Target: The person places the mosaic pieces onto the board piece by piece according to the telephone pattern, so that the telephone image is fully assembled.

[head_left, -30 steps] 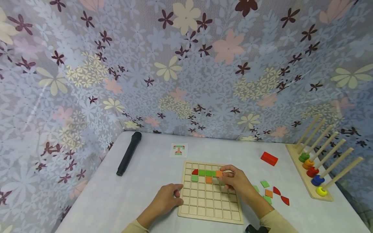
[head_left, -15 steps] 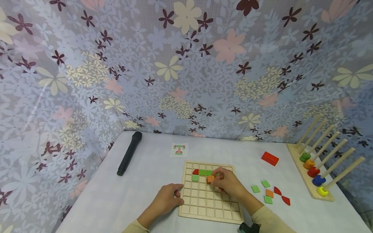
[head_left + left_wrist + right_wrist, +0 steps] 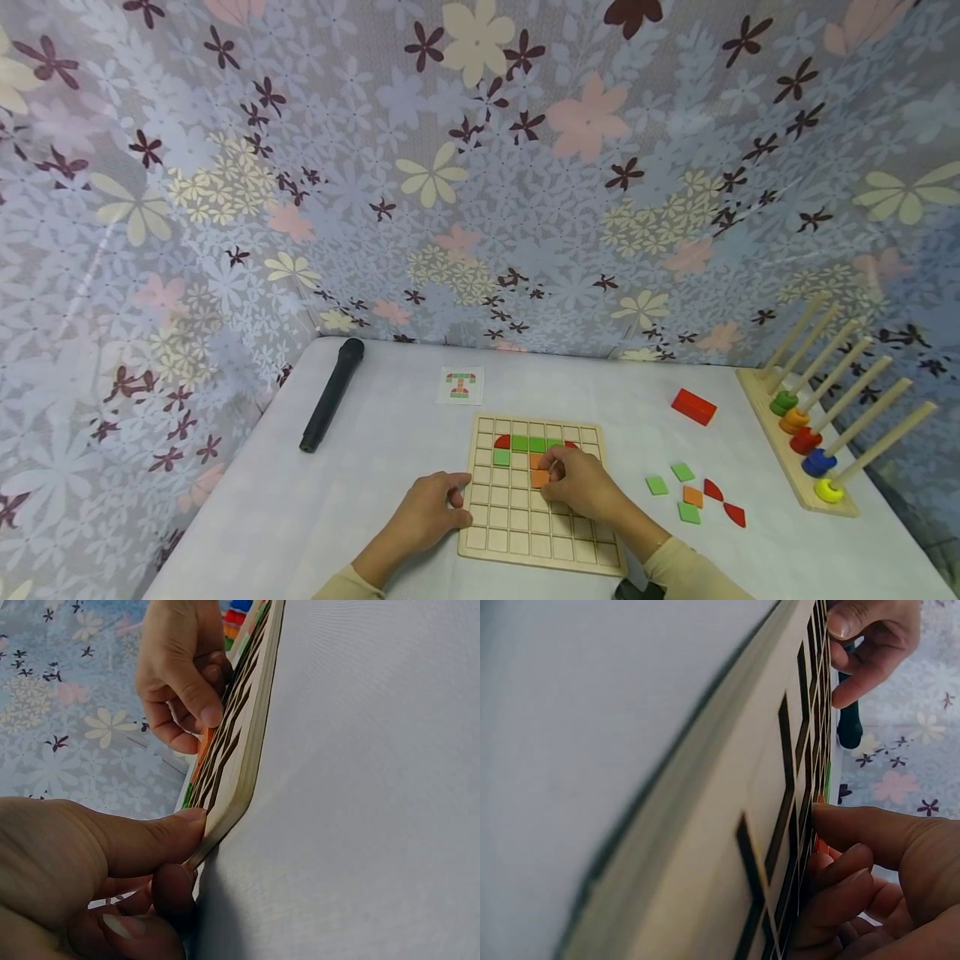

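Observation:
A square wooden grid board lies on the table with coloured tiles in its upper cells. My left hand holds its left edge; in the left wrist view the thumb lies on the rim with curled fingers beside it. My right hand pinches an orange square tile at a third-row cell, just below another orange tile. Above sits a row of green tiles between red quarter-round pieces. A light green tile lies under the left red piece. Cells under the right hand are hidden.
Right of the board lie loose green tiles, an orange tile and red pieces. Behind are a pattern card, a red block and a black microphone. A peg stand with rings is far right.
My right hand carries the orange tile from the upper right of the board leftward, then down to the cell below the other orange tile. The left hand stays at the board's edge.

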Motion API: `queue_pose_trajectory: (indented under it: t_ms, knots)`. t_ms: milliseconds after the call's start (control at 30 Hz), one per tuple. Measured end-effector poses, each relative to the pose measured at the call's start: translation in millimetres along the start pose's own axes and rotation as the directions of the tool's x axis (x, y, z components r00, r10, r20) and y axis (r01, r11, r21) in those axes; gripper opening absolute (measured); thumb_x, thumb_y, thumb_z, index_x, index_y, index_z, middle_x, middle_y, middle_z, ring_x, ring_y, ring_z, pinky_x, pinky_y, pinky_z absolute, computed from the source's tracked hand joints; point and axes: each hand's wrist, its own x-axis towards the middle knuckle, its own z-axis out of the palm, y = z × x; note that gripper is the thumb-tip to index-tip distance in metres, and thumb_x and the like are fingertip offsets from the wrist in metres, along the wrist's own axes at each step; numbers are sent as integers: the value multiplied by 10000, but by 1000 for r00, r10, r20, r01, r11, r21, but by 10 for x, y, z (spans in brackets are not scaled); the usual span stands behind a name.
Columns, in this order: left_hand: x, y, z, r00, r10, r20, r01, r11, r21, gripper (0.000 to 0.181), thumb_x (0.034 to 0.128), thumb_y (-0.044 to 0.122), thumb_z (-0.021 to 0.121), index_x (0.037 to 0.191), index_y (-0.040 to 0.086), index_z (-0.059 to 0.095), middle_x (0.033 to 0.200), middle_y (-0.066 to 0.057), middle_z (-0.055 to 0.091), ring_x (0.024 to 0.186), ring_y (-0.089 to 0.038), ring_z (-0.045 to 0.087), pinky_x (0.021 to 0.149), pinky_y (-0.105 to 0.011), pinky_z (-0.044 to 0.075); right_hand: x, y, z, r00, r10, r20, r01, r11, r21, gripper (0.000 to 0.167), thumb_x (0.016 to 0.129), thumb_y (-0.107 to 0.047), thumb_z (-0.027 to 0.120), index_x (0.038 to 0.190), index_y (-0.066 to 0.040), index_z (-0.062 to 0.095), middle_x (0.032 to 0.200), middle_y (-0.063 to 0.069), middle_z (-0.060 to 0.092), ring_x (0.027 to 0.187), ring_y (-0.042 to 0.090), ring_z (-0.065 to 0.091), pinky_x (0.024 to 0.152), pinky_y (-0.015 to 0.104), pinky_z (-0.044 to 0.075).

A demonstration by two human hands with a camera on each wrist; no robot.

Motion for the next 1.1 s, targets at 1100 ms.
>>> queue_pose_trajectory:
  t_ms: [1100]
  knots:
    - [-3, 11, -8, 1000, 0, 5, 0, 1000, 26, 582, 768, 89, 819, 1308, -48, 650, 795, 49, 559, 724, -85, 478, 733, -300, 404, -116, 93, -150, 999, 18, -51, -12, 994, 108, 215, 926, -113, 710, 1125, -45, 664, 868, 29, 601, 732, 159, 563, 604, 277, 483]
